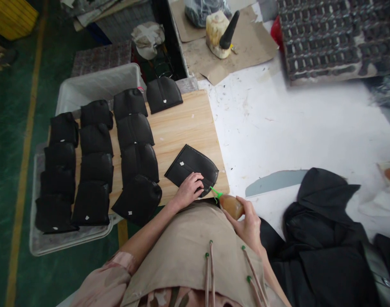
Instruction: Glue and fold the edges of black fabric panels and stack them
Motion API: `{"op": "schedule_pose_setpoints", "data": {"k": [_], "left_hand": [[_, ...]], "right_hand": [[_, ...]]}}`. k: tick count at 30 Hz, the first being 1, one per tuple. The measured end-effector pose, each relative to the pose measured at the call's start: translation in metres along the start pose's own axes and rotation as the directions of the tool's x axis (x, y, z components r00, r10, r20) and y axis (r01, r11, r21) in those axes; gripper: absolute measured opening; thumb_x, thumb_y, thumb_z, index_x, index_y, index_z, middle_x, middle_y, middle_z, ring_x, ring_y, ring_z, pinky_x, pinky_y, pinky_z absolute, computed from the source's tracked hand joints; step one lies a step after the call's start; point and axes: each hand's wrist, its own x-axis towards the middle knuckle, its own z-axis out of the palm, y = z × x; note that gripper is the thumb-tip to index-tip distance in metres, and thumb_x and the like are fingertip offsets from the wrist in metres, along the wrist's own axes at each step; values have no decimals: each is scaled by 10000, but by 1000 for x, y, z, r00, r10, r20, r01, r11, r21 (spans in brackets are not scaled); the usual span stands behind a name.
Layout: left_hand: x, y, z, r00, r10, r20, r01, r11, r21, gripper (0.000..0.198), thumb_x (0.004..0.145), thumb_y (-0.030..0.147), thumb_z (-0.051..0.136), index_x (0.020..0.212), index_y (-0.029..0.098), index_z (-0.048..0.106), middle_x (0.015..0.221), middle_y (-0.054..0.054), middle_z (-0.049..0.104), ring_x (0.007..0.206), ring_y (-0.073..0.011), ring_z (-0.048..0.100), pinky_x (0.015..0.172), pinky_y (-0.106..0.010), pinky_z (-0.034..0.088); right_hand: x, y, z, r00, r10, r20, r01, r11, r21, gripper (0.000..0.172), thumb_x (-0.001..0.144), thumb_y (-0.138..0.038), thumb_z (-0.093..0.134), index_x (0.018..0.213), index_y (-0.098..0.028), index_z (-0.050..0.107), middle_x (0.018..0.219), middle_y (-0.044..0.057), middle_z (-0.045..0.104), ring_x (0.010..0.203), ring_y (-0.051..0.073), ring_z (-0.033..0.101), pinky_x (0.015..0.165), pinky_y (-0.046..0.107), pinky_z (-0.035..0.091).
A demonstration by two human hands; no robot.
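Observation:
A flat black leather-like piece (191, 164) with one rounded end lies tilted on a wooden board (182, 123), close to my body. My left hand (190, 189) rests on its near edge, fingers laid out over the surface. In my right hand (248, 221) is an amber glue bottle (231, 207) with a green nozzle. The nozzle tip is at the rounded edge of the piece; whether it touches cannot be made out. Several similar black pieces (139, 162) lie in overlapping rows on the board's left side, and one more (164, 94) sits at its far edge.
Under the board stands a grey-white plastic bin (99, 81). To the right is a white tabletop (262, 123), with a heap of black pieces (326, 238) near me. Farther back are a stained container (214, 32), a dark cone (229, 32) and a metal-studded block (336, 38).

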Motion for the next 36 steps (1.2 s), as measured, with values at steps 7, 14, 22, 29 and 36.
{"op": "schedule_pose_setpoints", "data": {"k": [7,14,22,29,36], "left_hand": [[-1,-3,2,1000,1,2,-1,1000,7,42,865,158,597,879,195,611,1197,-72,581,1246,-229,503,1141,-501,366],[-1,-2,1,1000,-9,7,9,1000,21,32,872,178,603,890,200,616,1204,-66,581,1241,-229,499,1132,-502,369],[25,14,4,989,-130,-76,139,981,133,75,838,267,683,825,212,633,1112,-60,595,1132,-251,516,962,-457,437],[64,22,18,947,-254,-196,278,955,104,99,817,271,705,819,206,630,1040,-61,573,1053,-255,498,869,-422,443],[57,2,2,994,-102,-29,103,995,14,241,797,354,747,992,239,664,1136,-56,559,1130,-253,493,951,-420,455]], "right_hand": [[11,1,2,997,-6,-81,3,999,-44,421,899,-474,612,1215,-209,526,990,70,617,850,229,628,713,344,537],[0,2,6,979,201,46,-205,970,134,539,768,-513,746,1177,-209,569,1033,74,659,835,239,640,725,372,545],[14,-1,-9,824,554,115,-485,588,647,497,757,-484,756,1109,-177,587,927,61,682,735,213,644,562,300,532],[16,4,-16,852,515,-98,-380,735,562,603,668,-434,832,1152,-184,575,1066,97,668,878,243,661,754,378,557],[-7,12,-4,895,430,-117,-378,871,313,611,708,-498,801,1198,-214,573,1055,70,659,812,221,640,744,382,546]]}}
